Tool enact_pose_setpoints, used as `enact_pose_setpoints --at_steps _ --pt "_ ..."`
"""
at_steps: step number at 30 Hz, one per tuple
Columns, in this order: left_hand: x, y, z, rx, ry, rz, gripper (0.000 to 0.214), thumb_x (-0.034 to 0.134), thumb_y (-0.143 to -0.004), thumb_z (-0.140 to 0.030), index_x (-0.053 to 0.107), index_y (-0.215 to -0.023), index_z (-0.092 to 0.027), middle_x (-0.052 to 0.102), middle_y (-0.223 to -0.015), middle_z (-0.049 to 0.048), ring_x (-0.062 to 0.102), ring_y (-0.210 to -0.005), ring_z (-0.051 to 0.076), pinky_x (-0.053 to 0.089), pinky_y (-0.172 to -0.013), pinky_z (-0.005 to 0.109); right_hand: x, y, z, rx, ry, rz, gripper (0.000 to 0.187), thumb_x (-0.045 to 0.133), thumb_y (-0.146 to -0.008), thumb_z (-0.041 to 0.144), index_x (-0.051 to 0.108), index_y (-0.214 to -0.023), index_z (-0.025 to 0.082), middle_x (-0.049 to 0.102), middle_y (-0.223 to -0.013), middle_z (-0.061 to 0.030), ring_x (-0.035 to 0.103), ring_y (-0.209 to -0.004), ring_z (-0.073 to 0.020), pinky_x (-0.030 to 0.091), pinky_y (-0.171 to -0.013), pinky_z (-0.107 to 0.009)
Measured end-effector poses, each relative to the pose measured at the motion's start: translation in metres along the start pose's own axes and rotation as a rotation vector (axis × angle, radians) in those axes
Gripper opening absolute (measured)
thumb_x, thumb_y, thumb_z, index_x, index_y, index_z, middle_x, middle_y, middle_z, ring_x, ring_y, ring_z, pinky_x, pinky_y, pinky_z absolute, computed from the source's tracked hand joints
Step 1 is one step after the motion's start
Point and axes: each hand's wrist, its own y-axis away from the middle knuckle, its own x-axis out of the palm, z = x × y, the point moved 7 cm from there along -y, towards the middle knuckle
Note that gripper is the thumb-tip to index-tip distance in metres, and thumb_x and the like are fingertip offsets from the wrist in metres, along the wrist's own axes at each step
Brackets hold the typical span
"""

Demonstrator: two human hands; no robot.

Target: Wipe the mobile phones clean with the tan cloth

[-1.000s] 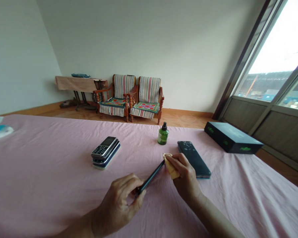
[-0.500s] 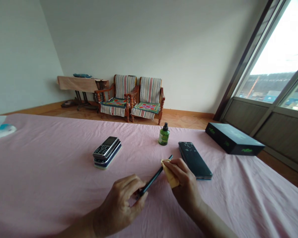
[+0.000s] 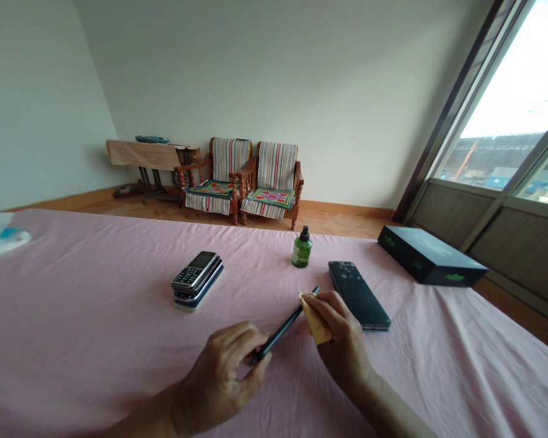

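My left hand [image 3: 223, 371] pinches the near end of a slim dark smartphone [image 3: 281, 331], held on edge just above the pink tablecloth [image 3: 95, 316]. My right hand [image 3: 342, 334] presses a folded yellow cloth [image 3: 315, 319] against the phone's far half, fingers closed on the cloth. A second dark smartphone [image 3: 358, 295] lies flat just right of my right hand. A small green spray bottle [image 3: 302, 247] stands upright behind them.
A stack of keypad phones [image 3: 197, 280] lies left of centre. A black box [image 3: 432, 261] sits at the table's right edge by the window. A white and blue packet [image 3: 2, 238] is at the far left. Two striped armchairs [image 3: 242, 182] stand against the wall.
My right hand with the cloth slid a short way toward me along the phone, uncovering its far tip. My left hand kept its hold.
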Motion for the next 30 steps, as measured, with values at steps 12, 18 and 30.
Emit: enact_pose_setpoints --at_steps 12,18,30 --pt "-0.002 0.000 0.007 0.016 0.006 0.024 0.009 0.052 -0.086 -0.009 0.056 -0.090 -0.017 0.056 -0.070 0.0004 0.056 -0.062 0.014 0.044 -0.060 0.024 -0.005 -0.003 -0.015 0.015 0.117 -0.046 0.029 0.050 -0.089 0.010 0.066 -0.112 0.019 0.059 -0.096 -0.0088 0.061 -0.088 -0.0201 0.052 -0.076 -0.032" --pt "-0.002 0.000 0.008 -0.013 0.016 0.036 0.009 0.050 -0.086 -0.009 0.054 -0.087 -0.017 0.055 -0.069 0.0006 0.055 -0.062 0.014 0.043 -0.058 0.024 0.010 0.006 0.008 -0.041 0.004 0.034 0.036 0.048 -0.089 0.009 0.061 -0.120 0.022 0.061 -0.099 -0.0084 0.062 -0.090 -0.0194 0.053 -0.078 -0.031" --pt "-0.001 0.001 0.009 -0.003 0.033 0.014 0.012 0.052 -0.086 -0.008 0.054 -0.092 -0.018 0.055 -0.071 0.0002 0.056 -0.063 0.014 0.044 -0.060 0.024 -0.013 -0.012 -0.026 0.149 0.099 -0.118 0.024 0.053 -0.087 0.018 0.070 -0.105 0.016 0.062 -0.089 -0.0071 0.062 -0.078 -0.0172 0.051 -0.068 -0.026"
